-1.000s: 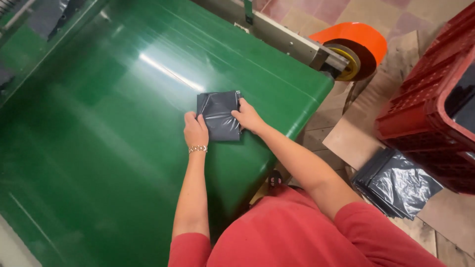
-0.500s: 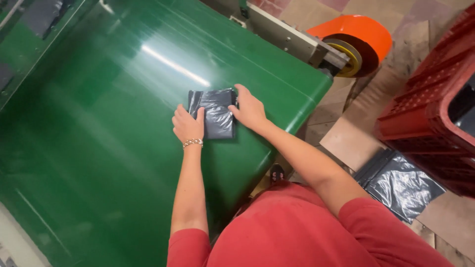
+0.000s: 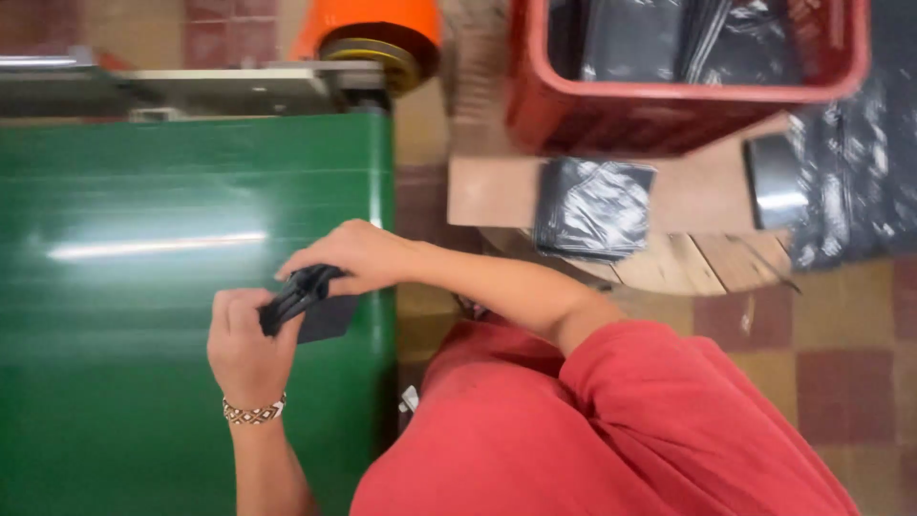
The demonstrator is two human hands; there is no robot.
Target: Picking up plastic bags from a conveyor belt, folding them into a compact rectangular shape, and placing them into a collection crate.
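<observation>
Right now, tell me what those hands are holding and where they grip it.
Both hold one folded black plastic bag over the green table. The left hand grips its lower-left end; the right hand pinches its upper edge.

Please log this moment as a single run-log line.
left hand: grips folded black bag | right hand: grips same bag | surface: green belt
</observation>
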